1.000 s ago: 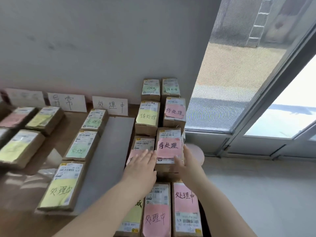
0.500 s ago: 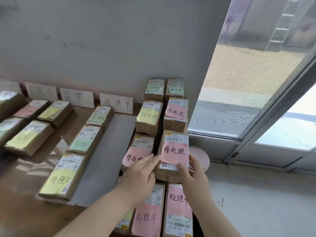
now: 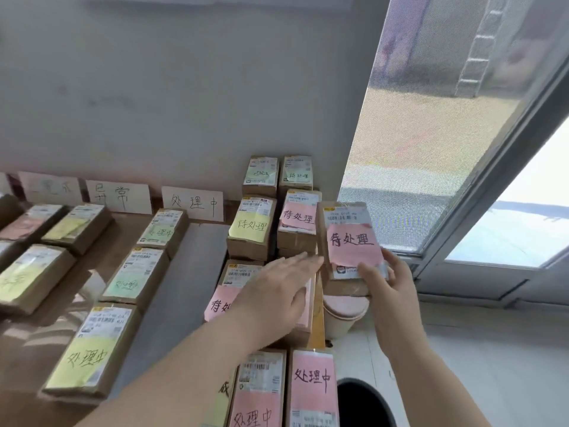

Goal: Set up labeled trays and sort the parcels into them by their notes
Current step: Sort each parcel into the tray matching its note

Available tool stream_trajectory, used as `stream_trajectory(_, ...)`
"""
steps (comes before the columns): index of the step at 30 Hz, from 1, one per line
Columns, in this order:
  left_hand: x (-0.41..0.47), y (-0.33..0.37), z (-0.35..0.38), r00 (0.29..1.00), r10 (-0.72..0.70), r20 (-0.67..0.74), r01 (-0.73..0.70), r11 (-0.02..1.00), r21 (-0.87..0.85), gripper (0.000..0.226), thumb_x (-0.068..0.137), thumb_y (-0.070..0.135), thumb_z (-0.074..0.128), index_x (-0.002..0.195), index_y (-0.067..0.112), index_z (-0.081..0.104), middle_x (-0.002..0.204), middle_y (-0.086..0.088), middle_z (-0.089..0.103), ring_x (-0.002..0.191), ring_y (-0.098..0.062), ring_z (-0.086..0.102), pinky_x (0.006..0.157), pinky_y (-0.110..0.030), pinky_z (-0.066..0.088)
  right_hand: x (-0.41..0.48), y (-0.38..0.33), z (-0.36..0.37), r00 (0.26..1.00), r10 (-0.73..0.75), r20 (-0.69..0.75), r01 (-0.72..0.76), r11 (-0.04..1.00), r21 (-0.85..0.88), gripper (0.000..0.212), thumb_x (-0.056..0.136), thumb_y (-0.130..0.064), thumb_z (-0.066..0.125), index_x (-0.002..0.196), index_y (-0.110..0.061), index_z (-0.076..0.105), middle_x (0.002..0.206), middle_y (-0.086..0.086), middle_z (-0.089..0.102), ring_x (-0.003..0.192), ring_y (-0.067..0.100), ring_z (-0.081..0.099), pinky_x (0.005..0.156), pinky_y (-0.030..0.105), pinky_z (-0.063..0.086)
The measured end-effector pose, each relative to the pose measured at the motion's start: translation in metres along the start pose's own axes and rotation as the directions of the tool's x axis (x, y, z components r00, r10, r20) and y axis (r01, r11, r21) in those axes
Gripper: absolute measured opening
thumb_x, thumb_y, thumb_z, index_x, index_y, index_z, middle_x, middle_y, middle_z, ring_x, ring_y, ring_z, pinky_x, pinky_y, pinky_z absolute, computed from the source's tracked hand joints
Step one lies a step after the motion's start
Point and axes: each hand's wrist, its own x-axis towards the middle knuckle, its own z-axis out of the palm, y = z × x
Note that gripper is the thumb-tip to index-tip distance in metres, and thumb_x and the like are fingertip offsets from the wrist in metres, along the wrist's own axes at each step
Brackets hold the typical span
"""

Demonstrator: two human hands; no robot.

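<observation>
The right hand (image 3: 385, 285) grips a brown parcel (image 3: 351, 241) near its bottom end. The thumb lies on the front and the fingers curl round the side. The parcel is up in the air, just to the right of the piles of boxes. It has a pink note on it that reads 待处理.

The left hand (image 3: 277, 291) is flat, with straight fingers, and holds nothing. Its fingertips (image 3: 311, 260) reach the left edge of the held parcel, but I cannot tell if they touch it. This hand hovers over a second pink-note parcel (image 3: 228, 291), which it partly hides.

Behind that one sit a yellow-note parcel (image 3: 252, 223) and a pink-note parcel (image 3: 297, 217), side by side. Two green-note parcels (image 3: 261, 174) stand at the back by the wall. Closest to the camera lie two parcels with pink 处理中 notes (image 3: 311, 386).

On the brown desk (image 3: 95, 266) to the left lies a flat grey board (image 3: 184, 272). Three parcels sit along its left side in a row: two with green notes and the front parcel (image 3: 89, 349) with a yellow 处理中 note. A white 处理中 card (image 3: 192, 203) leans on the wall behind the board, and a 异常 card (image 3: 118, 195) stands beside it. More parcels lie farther left.

A pink stool (image 3: 345, 309) stands below the held parcel. A dark round bin (image 3: 363, 402) is near the bottom edge.
</observation>
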Motion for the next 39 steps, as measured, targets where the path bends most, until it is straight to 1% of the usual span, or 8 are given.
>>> stream_trajectory(2, 0.018, -0.01, -0.008, 0.992, -0.124, 0.025, 0.124, 0.992, -0.013, 0.051, 0.1, 0.018, 0.038, 0.15, 0.025, 0.026, 0.152, 0.008, 0.033, 0.14, -0.001, 0.02, 0.114, -0.016, 0.006, 0.02, -0.004, -0.001, 0.998, -0.003, -0.055, 0.002, 1.0, -0.015, 0.057, 0.076, -0.027, 0.071, 0.128, -0.026, 0.048, 0.129, 0.007, 0.058, 0.114, 0.021, 0.059, 0.089, 0.033, 0.047)
stream_trajectory(10, 0.088, -0.066, -0.008, 0.812, -0.565, 0.146, 0.583, 0.796, -0.16, 0.051, 0.102, 0.025, 0.034, 0.151, 0.016, 0.025, 0.155, -0.003, 0.03, 0.142, -0.02, 0.027, 0.114, -0.032, 0.024, 0.093, 0.007, 0.016, 0.98, 0.039, -0.195, -0.082, 0.973, -0.215, 0.059, 0.088, -0.023, 0.064, 0.139, -0.016, 0.037, 0.13, 0.006, 0.049, 0.104, 0.021, 0.056, 0.073, 0.024, 0.043)
stream_trajectory(17, 0.119, -0.058, -0.002, 0.715, -0.664, 0.217, 0.699, 0.674, -0.24, 0.042, 0.102, 0.022, 0.033, 0.141, 0.007, 0.038, 0.145, -0.01, 0.043, 0.125, -0.027, 0.045, 0.092, -0.03, 0.037, 0.105, 0.025, 0.03, 0.976, 0.122, -0.181, -0.17, 0.946, -0.278, 0.067, 0.083, -0.036, 0.066, 0.141, -0.022, 0.036, 0.137, 0.005, 0.046, 0.118, 0.022, 0.053, 0.102, 0.048, 0.042)
stream_trajectory(21, 0.118, -0.057, 0.003, 0.705, -0.671, 0.231, 0.707, 0.637, -0.307, 0.035, 0.101, 0.019, 0.036, 0.134, 0.013, 0.045, 0.139, -0.01, 0.048, 0.086, -0.015, 0.045, 0.077, -0.029, 0.039, 0.101, 0.029, 0.034, 0.971, 0.167, -0.173, -0.21, 0.939, -0.272, 0.073, 0.076, -0.046, 0.062, 0.142, -0.026, 0.038, 0.136, -0.002, 0.051, 0.123, 0.018, 0.051, 0.106, 0.047, 0.038)
stream_trajectory(24, 0.114, -0.057, 0.01, 0.716, -0.67, 0.195, 0.687, 0.628, -0.367, 0.015, 0.1, 0.018, 0.038, 0.095, 0.031, 0.041, 0.111, -0.003, 0.047, 0.069, -0.003, 0.034, 0.06, -0.017, 0.028, 0.097, 0.031, 0.033, 0.971, 0.158, -0.178, -0.204, 0.939, -0.278, 0.054, 0.07, -0.051, 0.06, 0.122, -0.038, 0.053, 0.112, -0.016, 0.062, 0.11, 0.015, 0.059, 0.102, 0.046, 0.042)
stream_trajectory(26, 0.11, -0.06, 0.015, 0.734, -0.657, 0.172, 0.655, 0.618, -0.435, 0.017, 0.099, 0.018, 0.04, 0.095, 0.033, 0.049, 0.11, 0.005, 0.043, 0.078, 0.001, 0.042, 0.067, -0.017, 0.035, 0.095, 0.032, 0.031, 0.972, 0.147, -0.185, -0.192, 0.947, -0.256, 0.057, 0.062, -0.057, 0.056, 0.115, -0.037, 0.058, 0.106, -0.018, 0.067, 0.104, 0.013, 0.062, 0.1, 0.047, 0.044)
stream_trajectory(29, 0.1, -0.059, 0.014, 0.726, -0.662, 0.184, 0.626, 0.527, -0.575, 0.045, 0.097, 0.028, 0.045, 0.142, 0.027, 0.041, 0.137, 0.011, 0.049, 0.121, -0.013, 0.049, 0.103, -0.035, 0.042, 0.087, 0.027, 0.027, 0.976, 0.121, -0.179, -0.157, 0.966, -0.205, 0.059, 0.061, -0.055, 0.057, 0.117, -0.035, 0.057, 0.111, -0.014, 0.066, 0.104, 0.014, 0.062, 0.1, 0.047, 0.045)
stream_trajectory(39, 0.044, -0.043, 0.0, 0.76, -0.62, 0.195, 0.462, 0.305, -0.833, 0.052, 0.066, 0.058, 0.068, 0.113, 0.069, 0.048, 0.131, 0.019, 0.057, 0.127, -0.011, 0.049, 0.11, -0.043, 0.036, 0.056, 0.021, 0.011, 0.996, 0.092, -0.02, -0.092, 0.996, -0.02, 0.051, 0.057, -0.05, 0.072, 0.106, -0.054, 0.055, 0.115, -0.009, 0.067, 0.109, 0.018, 0.063, 0.102, 0.051, 0.043)
